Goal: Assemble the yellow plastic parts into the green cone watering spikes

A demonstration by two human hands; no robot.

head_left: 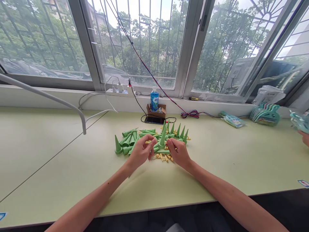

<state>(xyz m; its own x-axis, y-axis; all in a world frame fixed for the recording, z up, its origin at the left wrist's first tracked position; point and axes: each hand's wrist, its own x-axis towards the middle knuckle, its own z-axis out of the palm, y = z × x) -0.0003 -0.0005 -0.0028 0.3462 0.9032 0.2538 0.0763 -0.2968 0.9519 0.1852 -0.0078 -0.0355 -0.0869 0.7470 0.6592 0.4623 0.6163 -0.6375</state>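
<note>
My left hand (143,149) is closed, thumb and index finger drawn together, just left of an upright green plastic cone spike (163,139). What it pinches, if anything, cannot be made out. On the spike's other side, my right hand (179,152) is closed in a pinch, its fingertips close to the spike; any small thing in them is hidden. Several more green spikes (131,139) lie heaped behind and left of my left hand. Small yellow plastic pieces (164,157) lie between my hands. A row of green spikes (178,130) stands upright behind my right hand.
Behind the pile are a phone (155,120) and a small cardboard box (158,112) with a blue bottle (154,100). Cables (190,114) run along the sill. Green fan-shaped items (265,115) stand at right, near another person's hand (304,138). A white tube (60,100) juts in from the left.
</note>
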